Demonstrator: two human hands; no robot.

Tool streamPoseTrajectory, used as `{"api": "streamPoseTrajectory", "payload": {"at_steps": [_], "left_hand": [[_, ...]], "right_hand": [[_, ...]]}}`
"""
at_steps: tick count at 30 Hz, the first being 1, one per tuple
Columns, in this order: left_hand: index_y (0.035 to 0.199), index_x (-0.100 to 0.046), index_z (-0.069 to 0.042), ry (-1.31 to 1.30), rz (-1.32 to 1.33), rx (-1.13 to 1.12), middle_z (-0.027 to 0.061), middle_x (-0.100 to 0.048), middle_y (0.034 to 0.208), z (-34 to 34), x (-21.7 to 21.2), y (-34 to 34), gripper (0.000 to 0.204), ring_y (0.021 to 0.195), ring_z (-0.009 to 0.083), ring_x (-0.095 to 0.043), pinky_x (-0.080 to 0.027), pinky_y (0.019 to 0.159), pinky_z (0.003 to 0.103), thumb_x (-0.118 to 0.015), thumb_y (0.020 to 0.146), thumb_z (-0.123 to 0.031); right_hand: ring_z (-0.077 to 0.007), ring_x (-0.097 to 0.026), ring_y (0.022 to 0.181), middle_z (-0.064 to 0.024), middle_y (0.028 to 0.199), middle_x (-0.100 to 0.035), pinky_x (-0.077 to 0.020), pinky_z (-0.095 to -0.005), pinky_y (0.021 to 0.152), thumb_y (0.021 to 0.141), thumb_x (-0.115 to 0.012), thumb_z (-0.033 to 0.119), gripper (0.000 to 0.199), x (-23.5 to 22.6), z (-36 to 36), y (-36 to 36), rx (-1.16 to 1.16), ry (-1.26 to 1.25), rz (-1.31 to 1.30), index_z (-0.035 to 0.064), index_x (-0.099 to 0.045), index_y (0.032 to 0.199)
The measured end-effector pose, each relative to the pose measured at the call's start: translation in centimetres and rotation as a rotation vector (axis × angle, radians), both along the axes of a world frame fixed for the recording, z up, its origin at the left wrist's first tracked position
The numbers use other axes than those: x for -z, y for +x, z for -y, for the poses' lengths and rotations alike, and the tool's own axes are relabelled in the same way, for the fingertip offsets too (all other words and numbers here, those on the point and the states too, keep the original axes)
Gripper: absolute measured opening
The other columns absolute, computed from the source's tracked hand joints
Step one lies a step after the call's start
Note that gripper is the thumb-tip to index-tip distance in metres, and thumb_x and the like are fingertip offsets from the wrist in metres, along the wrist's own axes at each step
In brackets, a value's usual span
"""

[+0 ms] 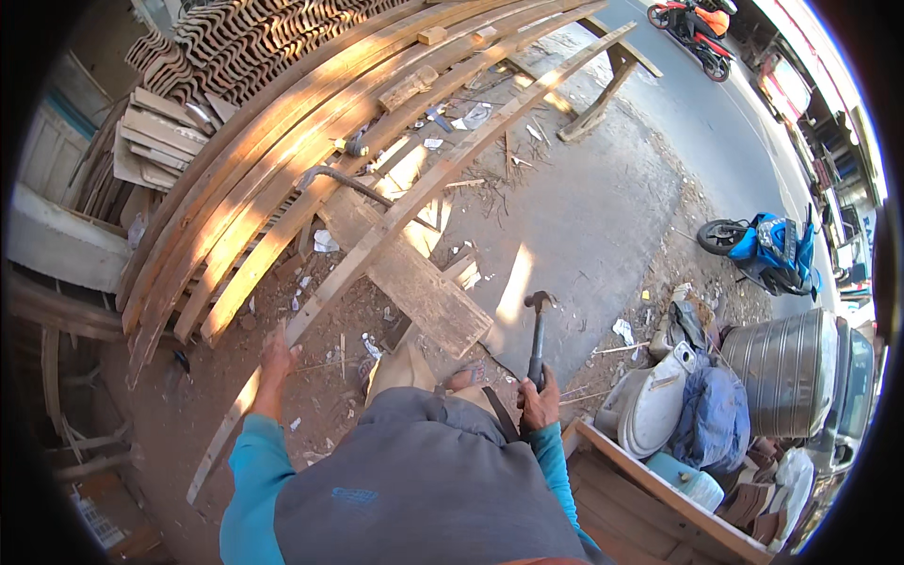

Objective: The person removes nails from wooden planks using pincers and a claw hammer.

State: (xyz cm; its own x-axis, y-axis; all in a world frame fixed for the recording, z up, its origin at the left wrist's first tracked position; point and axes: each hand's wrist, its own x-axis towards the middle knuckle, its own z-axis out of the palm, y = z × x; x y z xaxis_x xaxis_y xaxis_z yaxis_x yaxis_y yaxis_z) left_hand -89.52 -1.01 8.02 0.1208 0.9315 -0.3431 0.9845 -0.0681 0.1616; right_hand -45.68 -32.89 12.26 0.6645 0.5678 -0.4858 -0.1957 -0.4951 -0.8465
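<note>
My left hand (275,363) is closed around the near part of a long, narrow wooden batten (414,201), which slants from the lower left up to the far right. My right hand (539,405) grips the dark handle of a claw hammer (539,330), its head pointing away from me. Between my hands, a short wide board (414,287) lies under the batten, in front of my feet. A curved metal bar (347,179), like a crowbar, reaches from the stacked planks to the batten.
Long planks (273,179) are stacked at the left, with roof tiles (212,56) behind. Scraps litter the ground. A wooden trestle leg (603,99) stands far off. A blue motorbike (777,250), a metal drum (782,372) and a white toilet bowl (650,405) are at the right. Another motorbike (692,33) is on the road.
</note>
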Motion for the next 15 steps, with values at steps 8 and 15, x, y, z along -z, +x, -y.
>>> {"api": "streamPoseTrajectory", "payload": {"at_steps": [8,15], "left_hand": [[0.132,-0.052,-0.002,0.478,0.233,0.114,0.0213,-0.057,0.122,7.0,0.5,6.8,0.044,0.116,0.0391,-0.053,-0.041,0.1,0.049,-0.061,0.09,-0.015],[0.14,-0.048,-0.004,0.378,0.487,0.292,0.0229,-0.046,0.138,9.0,0.4,28.2,0.052,0.128,0.0412,-0.044,-0.035,0.108,0.05,-0.058,0.091,-0.019]], "right_hand": [[-0.0183,-0.062,0.061,-0.0116,0.081,-0.062,-0.054,-0.0309,0.053,0.092,-0.053,0.023,0.041,-0.8,2.6,13.1,0.054,0.191,-0.182,0.001,-0.059,0.127],[-0.0311,-0.072,0.091,-0.0219,0.101,-0.068,-0.058,-0.0338,0.06,0.099,-0.045,0.036,0.05,-1.7,-0.5,17.5,0.178,0.406,-0.473,-0.0018,-0.046,0.131]]}}
